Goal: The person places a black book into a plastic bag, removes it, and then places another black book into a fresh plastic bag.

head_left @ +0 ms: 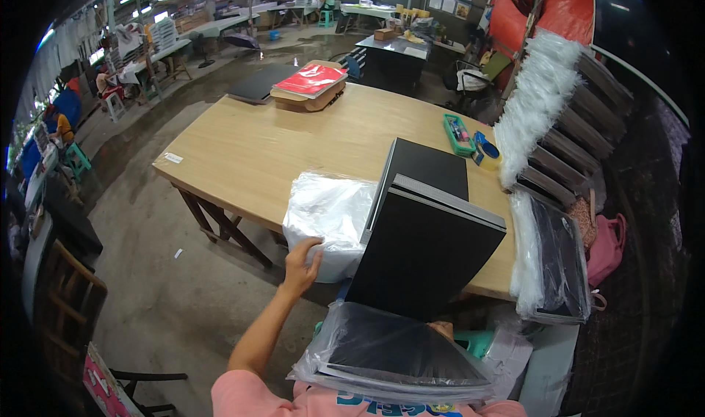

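My left hand [299, 267] is at the near edge of a stack of clear plastic bags [323, 208] on the table. Its fingers are bent over the plastic, with a gap between thumb and forefinger. A flat black panel in a clear plastic sleeve [400, 347] lies against my front, below the table edge. The fingers of my right hand [442, 330] show at its far right edge, closed on it; the rest of that hand is hidden. Just beyond, large black panels [429, 244] with grey edges lean at an angle beside the bags.
On the wooden table [250, 145] are a red packet [312, 81] on a cardboard box, a dark flat board [262, 84], a green basket [460, 135] and tape rolls [485, 151]. Plastic-wrapped panels [551, 116] are piled at right, near a pink bag [606, 248]. People work at far tables.
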`<move>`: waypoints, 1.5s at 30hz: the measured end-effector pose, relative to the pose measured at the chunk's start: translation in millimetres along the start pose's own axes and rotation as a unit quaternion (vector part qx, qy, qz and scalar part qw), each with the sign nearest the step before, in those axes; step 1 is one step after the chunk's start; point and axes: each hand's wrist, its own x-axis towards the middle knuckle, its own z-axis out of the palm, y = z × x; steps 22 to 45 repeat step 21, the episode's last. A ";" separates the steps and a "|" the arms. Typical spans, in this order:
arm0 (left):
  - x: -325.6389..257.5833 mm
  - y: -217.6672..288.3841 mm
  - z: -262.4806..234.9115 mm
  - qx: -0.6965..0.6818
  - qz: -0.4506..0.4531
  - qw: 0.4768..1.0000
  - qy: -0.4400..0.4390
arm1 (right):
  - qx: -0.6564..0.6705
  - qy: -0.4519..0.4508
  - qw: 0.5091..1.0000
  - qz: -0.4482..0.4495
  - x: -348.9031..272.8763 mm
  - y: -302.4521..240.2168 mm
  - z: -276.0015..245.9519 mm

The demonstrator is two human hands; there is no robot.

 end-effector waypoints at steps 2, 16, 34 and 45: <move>47.3 -8.1 2.8 0.014 0.053 0.983 -0.174 | -0.049 0.014 0.997 0.059 6.5 -10.0 -9.1; 176.3 -46.7 7.3 0.207 0.032 0.978 -0.020 | -0.296 -0.175 0.881 -0.325 -37.2 -423.4 -26.8; 195.4 -24.4 5.9 -0.039 -0.005 0.997 -0.073 | -0.290 -0.178 0.804 -0.488 70.9 -510.6 54.5; 195.4 -24.4 5.9 -0.039 -0.005 0.997 -0.073 | -0.290 -0.178 0.804 -0.488 70.9 -510.6 54.5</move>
